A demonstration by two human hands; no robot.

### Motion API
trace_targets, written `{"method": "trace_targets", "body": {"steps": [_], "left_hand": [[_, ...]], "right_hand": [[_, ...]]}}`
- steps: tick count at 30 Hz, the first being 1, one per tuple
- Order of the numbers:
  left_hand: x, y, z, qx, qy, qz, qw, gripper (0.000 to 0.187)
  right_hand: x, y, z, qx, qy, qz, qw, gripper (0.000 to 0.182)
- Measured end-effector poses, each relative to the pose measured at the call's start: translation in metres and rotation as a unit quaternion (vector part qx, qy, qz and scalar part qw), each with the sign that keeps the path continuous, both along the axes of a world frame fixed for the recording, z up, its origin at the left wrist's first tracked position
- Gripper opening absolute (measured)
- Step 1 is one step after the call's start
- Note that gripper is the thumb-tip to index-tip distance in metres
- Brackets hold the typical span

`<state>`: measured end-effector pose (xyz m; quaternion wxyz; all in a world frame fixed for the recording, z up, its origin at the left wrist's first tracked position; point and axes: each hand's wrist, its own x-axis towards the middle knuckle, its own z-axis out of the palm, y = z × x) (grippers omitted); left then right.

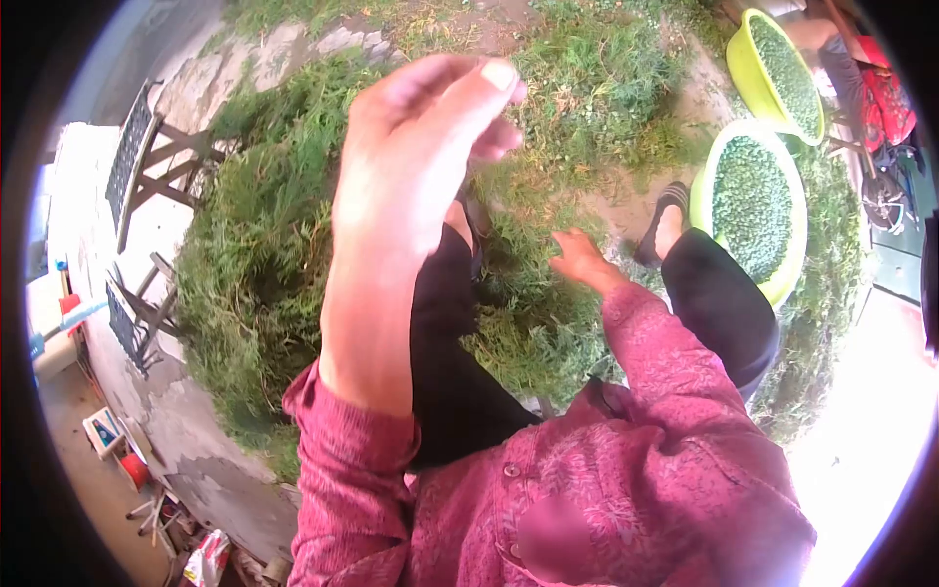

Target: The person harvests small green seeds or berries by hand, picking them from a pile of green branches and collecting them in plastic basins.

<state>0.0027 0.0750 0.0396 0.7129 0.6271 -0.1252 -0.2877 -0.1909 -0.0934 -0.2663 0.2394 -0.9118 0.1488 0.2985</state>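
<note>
My left hand (425,137) is raised close to the camera, its fingers curled in towards the thumb. Whether anything sits inside that curl is hidden from me. Lower and farther off, my right hand (582,259) reaches over loose green sprigs (533,279) between my legs, with its fingers partly spread and nothing visible in them. A big heap of feathery evergreen branches (259,215) lies on my left. By my right leg stands a yellow-green tub (699,191), filled with small round green pieces (751,205).
Another yellow-green tub (743,83) of similar green pieces stands behind the first. More branches (606,78) cover the ground ahead. Slatted folding frames (137,166) stand at the left. A person's leg (839,83) and a red item (885,103) show at the far right.
</note>
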Motion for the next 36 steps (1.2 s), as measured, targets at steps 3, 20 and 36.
{"method": "trace_targets", "body": {"steps": [3,20,36], "left_hand": [[-0.002,-0.008,0.002,0.024,-0.008,-0.007,1.0,0.026],[-0.02,-0.015,-0.005,-0.023,-0.045,-0.037,0.998,0.023],[-0.109,-0.044,0.005,0.024,-0.245,-0.216,0.945,0.035]], "right_hand": [[0.053,0.015,0.001,-0.026,-0.004,-0.07,0.997,0.066],[0.027,0.003,-0.043,0.146,-0.032,-0.246,0.958,0.032],[0.084,-0.048,-0.114,-0.083,-0.081,-0.352,0.929,0.025]]}}
